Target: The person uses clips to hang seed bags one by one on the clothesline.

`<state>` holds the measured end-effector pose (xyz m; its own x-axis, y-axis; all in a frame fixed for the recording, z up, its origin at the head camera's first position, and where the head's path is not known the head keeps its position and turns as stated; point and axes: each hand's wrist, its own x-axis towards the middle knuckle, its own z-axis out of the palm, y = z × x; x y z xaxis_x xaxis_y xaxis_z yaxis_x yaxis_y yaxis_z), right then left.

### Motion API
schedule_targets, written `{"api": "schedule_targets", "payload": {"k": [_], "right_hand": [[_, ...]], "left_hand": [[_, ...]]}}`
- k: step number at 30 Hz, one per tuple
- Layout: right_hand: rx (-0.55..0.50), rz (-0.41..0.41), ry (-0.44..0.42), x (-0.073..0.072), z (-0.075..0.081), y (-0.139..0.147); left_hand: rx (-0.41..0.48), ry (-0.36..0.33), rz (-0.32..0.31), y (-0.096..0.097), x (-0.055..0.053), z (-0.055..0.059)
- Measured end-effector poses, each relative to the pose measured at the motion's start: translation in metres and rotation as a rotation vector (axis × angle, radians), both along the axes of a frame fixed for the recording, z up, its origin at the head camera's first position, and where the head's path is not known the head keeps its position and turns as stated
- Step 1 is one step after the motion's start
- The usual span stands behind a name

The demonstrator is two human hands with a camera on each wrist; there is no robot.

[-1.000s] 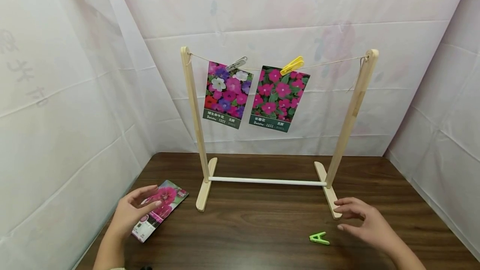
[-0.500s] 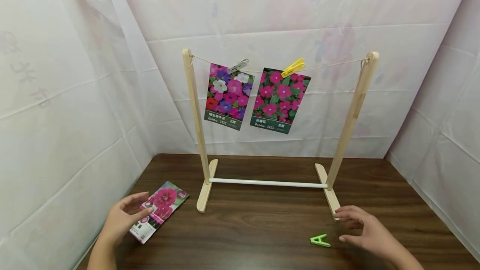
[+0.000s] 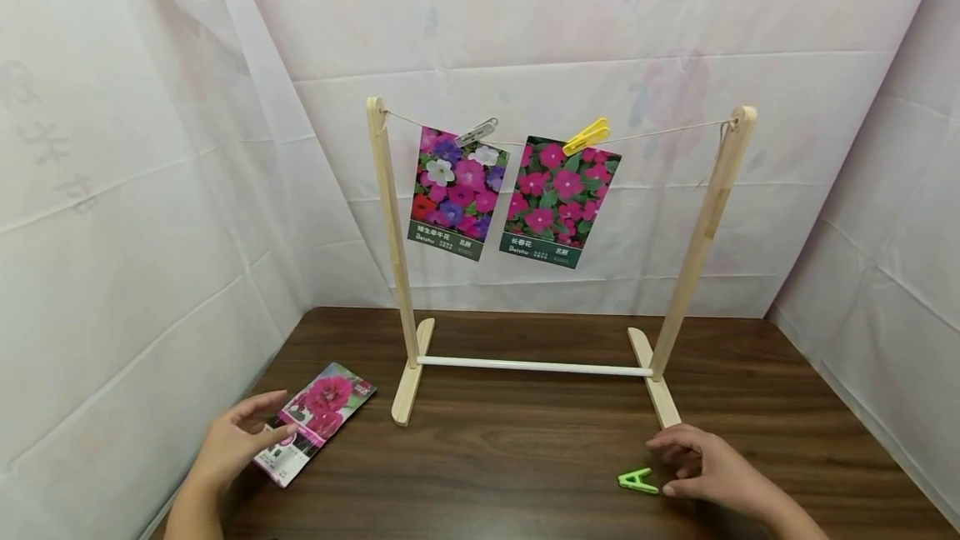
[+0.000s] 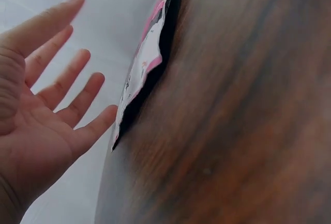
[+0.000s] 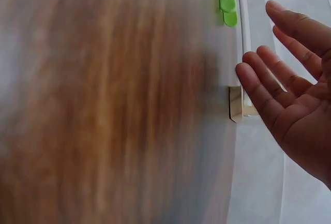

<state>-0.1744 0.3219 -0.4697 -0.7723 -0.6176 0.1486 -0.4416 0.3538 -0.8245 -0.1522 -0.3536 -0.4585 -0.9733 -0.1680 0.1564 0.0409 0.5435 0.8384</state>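
A seed packet (image 3: pixel 324 415) with pink flowers lies on the table at the left, and my left hand (image 3: pixel 234 440) hovers at its near-left end. In the left wrist view the left hand (image 4: pixel 49 105) has its fingers spread, with the packet's edge (image 4: pixel 142 71) beside them. A green clothespin (image 3: pixel 638 481) lies at the right front. Just right of it is my right hand (image 3: pixel 705 473), holding nothing. The right wrist view shows the right hand (image 5: pixel 295 84) with fingers extended, apart from the clothespin (image 5: pixel 227 1).
A wooden stand (image 3: pixel 693 248) with a white crossbar (image 3: pixel 532 366) carries a string. Two flower cards hang from it, one (image 3: pixel 457 194) under a grey clothespin (image 3: pixel 476 132), the other (image 3: pixel 560 202) under a yellow clothespin (image 3: pixel 587 136). White cloth walls (image 3: pixel 180 273) enclose the dark table (image 3: pixel 510 457).
My left hand has drawn back toward the lower left, uncovering more of the packet. My right hand has come lower and slightly left, closer to the green clothespin.
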Motion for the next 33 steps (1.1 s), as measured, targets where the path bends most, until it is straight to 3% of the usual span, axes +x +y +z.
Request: {"api": "schedule_targets", "payload": {"k": [5, 9, 16, 20, 25, 33], "right_hand": [[0.014, 0.052, -0.054, -0.004, -0.006, -0.006], [0.014, 0.063, -0.048, -0.005, -0.009, -0.011], [0.066, 0.029, -0.036, -0.008, -0.011, -0.017], [0.076, 0.013, -0.008, -0.009, -0.013, -0.019], [0.051, 0.006, 0.056, -0.009, -0.014, -0.018], [0.05, -0.013, 0.046, -0.008, -0.013, -0.016]], "left_hand": [[-0.07, -0.026, -0.015, -0.003, -0.003, -0.005], [-0.141, -0.078, -0.028, -0.007, -0.005, -0.01], [-0.217, -0.188, 0.016, -0.012, -0.007, -0.013], [-0.193, -0.231, 0.038, -0.013, -0.007, -0.011], [-0.109, -0.227, 0.053, -0.015, -0.006, -0.012], [0.036, -0.223, 0.067, -0.012, -0.001, -0.011]]}}
